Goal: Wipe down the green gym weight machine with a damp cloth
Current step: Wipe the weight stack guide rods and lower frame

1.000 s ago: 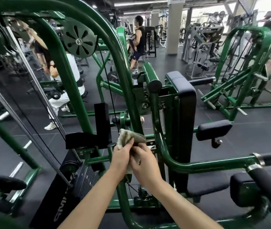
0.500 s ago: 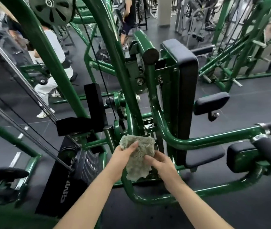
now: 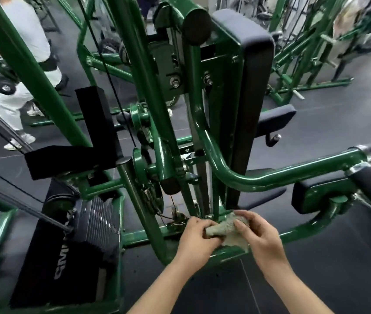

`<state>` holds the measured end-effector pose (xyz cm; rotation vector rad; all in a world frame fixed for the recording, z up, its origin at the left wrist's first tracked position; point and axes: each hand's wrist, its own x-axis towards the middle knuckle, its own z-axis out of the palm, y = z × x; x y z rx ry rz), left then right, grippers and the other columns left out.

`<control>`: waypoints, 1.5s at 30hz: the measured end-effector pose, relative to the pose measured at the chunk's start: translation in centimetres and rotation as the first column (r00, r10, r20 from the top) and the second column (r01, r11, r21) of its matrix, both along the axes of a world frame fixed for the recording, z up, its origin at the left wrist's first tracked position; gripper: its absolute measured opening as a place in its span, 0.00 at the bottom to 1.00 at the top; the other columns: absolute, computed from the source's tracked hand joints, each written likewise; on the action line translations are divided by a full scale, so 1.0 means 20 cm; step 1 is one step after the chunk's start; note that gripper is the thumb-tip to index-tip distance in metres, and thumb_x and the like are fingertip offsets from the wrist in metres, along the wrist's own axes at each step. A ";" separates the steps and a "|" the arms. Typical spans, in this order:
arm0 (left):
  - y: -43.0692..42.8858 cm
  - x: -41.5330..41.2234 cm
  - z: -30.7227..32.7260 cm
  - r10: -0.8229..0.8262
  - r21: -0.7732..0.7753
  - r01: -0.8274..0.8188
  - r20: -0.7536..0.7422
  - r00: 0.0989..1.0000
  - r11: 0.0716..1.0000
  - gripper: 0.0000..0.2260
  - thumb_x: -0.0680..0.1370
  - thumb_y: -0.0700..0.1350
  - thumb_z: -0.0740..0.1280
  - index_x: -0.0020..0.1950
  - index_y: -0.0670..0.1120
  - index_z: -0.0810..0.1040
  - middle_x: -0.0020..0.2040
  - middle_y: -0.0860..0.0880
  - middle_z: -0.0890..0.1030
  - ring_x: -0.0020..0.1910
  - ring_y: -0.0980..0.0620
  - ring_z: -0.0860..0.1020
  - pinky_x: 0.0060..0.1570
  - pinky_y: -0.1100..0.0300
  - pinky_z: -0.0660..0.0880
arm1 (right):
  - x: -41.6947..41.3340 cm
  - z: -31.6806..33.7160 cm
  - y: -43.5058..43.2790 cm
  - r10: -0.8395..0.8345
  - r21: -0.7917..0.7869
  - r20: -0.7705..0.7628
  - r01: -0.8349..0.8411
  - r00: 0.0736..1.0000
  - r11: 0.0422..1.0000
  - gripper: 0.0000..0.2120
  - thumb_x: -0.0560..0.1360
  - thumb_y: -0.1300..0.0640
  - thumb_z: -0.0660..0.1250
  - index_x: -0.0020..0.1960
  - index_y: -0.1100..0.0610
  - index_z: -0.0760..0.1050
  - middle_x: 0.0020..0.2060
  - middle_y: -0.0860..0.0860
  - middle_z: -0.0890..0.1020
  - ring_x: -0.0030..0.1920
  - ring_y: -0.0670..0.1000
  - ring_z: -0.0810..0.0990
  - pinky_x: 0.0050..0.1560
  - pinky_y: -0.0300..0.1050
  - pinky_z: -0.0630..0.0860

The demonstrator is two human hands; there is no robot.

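Gripping a crumpled, nubby grey-green cloth (image 3: 229,230) from both sides, the left hand (image 3: 197,236) and right hand (image 3: 259,234) close their fingers on it low against the base rail of the machine (image 3: 259,175). Its glossy green tubes curve around a black padded backrest (image 3: 251,91). The ribbed black weight stack (image 3: 98,223) sits left; white lettering on its shroud is upside down, perhaps "GMWD".

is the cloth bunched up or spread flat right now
Bunched: the cloth is crumpled between the left hand and right hand, low at the green frame.
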<state>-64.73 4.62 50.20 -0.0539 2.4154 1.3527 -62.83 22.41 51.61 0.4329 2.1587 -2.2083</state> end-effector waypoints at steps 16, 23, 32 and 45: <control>0.04 -0.39 -0.12 0.074 -0.056 -0.140 -0.632 0.772 0.989 0.14 0.80 0.48 0.71 0.64 0.60 0.77 0.54 0.65 0.80 0.56 0.64 0.77 0.54 0.70 0.74 | -0.50 -0.25 -0.05 0.033 0.397 -0.470 0.178 0.882 0.900 0.18 0.74 0.72 0.71 0.52 0.48 0.80 0.49 0.43 0.79 0.51 0.45 0.80 0.52 0.53 0.81; 0.01 -0.56 -0.16 -0.238 -0.365 -0.383 -0.910 0.341 0.849 0.19 0.77 0.48 0.72 0.67 0.47 0.79 0.60 0.51 0.83 0.63 0.49 0.78 0.61 0.54 0.78 | -0.67 -0.36 -0.20 -0.031 0.048 -0.781 0.109 0.623 0.993 0.16 0.77 0.77 0.66 0.61 0.64 0.72 0.47 0.44 0.84 0.44 0.44 0.84 0.43 0.37 0.80; 0.02 -0.68 -0.02 -0.331 -0.579 -0.663 -0.815 0.475 0.475 0.12 0.83 0.55 0.64 0.56 0.46 0.77 0.44 0.49 0.78 0.45 0.48 0.77 0.47 0.52 0.74 | -0.97 -0.40 -0.32 -0.216 -0.057 -0.840 0.315 0.497 0.947 0.10 0.79 0.63 0.71 0.53 0.63 0.70 0.37 0.46 0.76 0.34 0.34 0.76 0.32 0.27 0.67; -0.16 -0.91 0.25 -0.319 -0.646 -0.541 -0.750 0.579 0.538 0.11 0.81 0.49 0.68 0.57 0.42 0.81 0.50 0.44 0.83 0.46 0.44 0.81 0.42 0.57 0.76 | -1.35 -0.26 -0.49 -0.342 -0.257 -0.767 0.229 0.543 0.939 0.12 0.76 0.57 0.73 0.43 0.51 0.69 0.41 0.52 0.82 0.40 0.56 0.86 0.42 0.58 0.85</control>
